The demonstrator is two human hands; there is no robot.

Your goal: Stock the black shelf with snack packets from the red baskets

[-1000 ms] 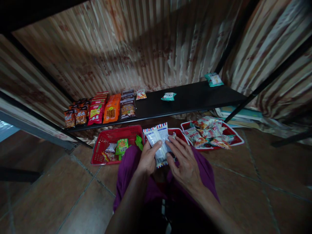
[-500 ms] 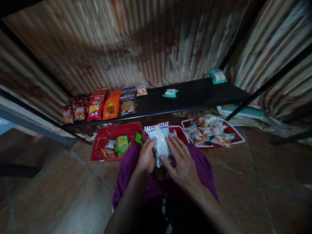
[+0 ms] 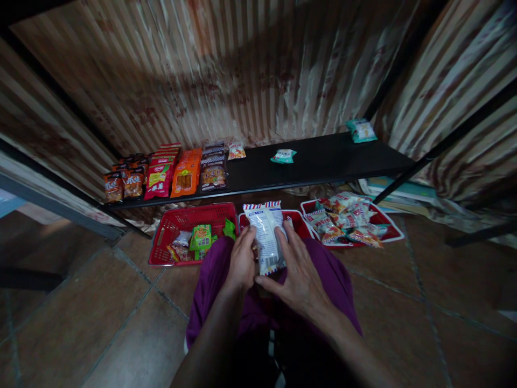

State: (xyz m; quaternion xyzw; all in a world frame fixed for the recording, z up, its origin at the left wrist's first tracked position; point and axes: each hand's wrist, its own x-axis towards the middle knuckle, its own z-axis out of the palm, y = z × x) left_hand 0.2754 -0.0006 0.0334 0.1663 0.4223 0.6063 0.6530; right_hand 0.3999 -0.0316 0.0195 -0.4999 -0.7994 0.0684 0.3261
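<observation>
A snack bag (image 3: 265, 237) with a white printed back and red-and-blue striped ends is held upright between both hands, over my knees. My left hand (image 3: 242, 257) grips its left side, the thumb lying on the printed face. On the other side, my right hand (image 3: 301, 269) steadies the bag's right edge with its fingers, its thumb spread below the lower end. Behind the bag is a red basket with a white rim (image 3: 301, 222), mostly hidden by the bag, hands and knees. The bag's front faces away.
A black shelf (image 3: 250, 175) carries orange-brown packets (image 3: 132, 183), red packs (image 3: 158, 180), orange packs (image 3: 186, 172), dark packs (image 3: 214, 175) and a few small bags. On the tiled floor, a red basket (image 3: 163, 245) holds green packets; a white-rimmed basket (image 3: 398, 234) holds several snack bags.
The bag has been turned slightly and shows more of its lower printed face. My right thumb has moved off the bag to below its bottom end. The shelf and basket contents look unchanged.
</observation>
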